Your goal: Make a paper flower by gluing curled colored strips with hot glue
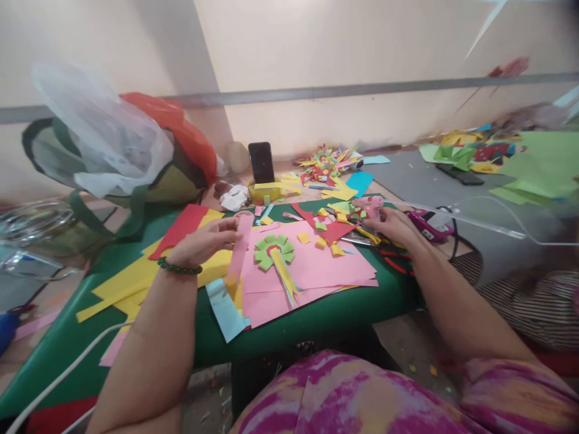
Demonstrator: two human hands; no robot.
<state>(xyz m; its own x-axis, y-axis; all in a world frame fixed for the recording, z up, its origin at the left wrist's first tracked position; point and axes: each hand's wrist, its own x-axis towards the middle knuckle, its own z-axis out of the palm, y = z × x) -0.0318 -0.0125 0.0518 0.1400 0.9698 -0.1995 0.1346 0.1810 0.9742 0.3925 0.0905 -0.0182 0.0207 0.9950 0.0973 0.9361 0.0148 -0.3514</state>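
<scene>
My left hand (pixel 210 241), with a green bracelet at the wrist, is closed, its fingertips pinching the upper part of a pink paper strip (pixel 239 250). To its right, a green paper flower (pixel 263 255) with a red centre and a yellow-and-blue stem lies on pink paper sheets (pixel 316 289). My right hand (pixel 392 224) is wrapped round a pink glue gun (pixel 370 207) at the right of the table. A long clear stick (pixel 479 218) extends rightward behind it. Beneath that hand are a red paper piece (pixel 333 229) and scissors (pixel 362 240), partly hidden.
Yellow sheets (pixel 122 283) and a red sheet (pixel 181 226) cover the left of the green table (pixel 316 328). Behind stand a propped phone (pixel 261 163) and a heap of paper scraps (pixel 328 164). A bulky bag (pixel 176 181) is back left; a purple device (pixel 429 226) with black cord lies right.
</scene>
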